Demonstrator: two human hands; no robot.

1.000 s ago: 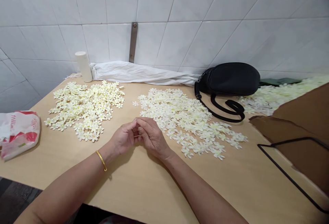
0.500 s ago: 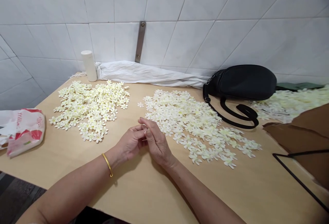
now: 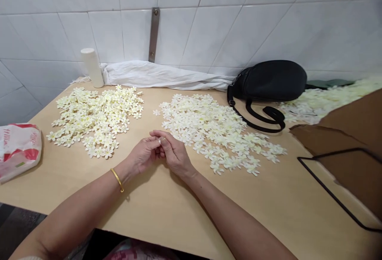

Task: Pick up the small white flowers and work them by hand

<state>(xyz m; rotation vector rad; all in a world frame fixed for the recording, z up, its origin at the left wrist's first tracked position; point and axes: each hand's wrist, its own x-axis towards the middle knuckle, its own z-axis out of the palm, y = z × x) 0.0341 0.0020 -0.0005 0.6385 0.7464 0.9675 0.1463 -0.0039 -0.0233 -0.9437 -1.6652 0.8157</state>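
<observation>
The grip of the left hand [image 3: 140, 157] and right hand [image 3: 178, 158] meets at the fingertips, pinched together on a small white piece [image 3: 159, 141] too tiny to identify, above a wooden desk [image 3: 185, 220]. The touching fingers probably let each hand steady the other. White five-petaled flower heads lie in a left heap [image 3: 95, 112] and a right heap [image 3: 203, 120], flanking the hands, apparently so both stay within easy reach. One stray flower head [image 3: 156, 112] sits just beside the right heap. Against the tiled wall, a black bag [image 3: 273, 81], its strap [image 3: 265, 128] curled on the desk, and an upright white bottle [image 3: 93, 69] seem set back to leave the hands room. A gold bangle [image 3: 116, 179] rings the left wrist.
</observation>
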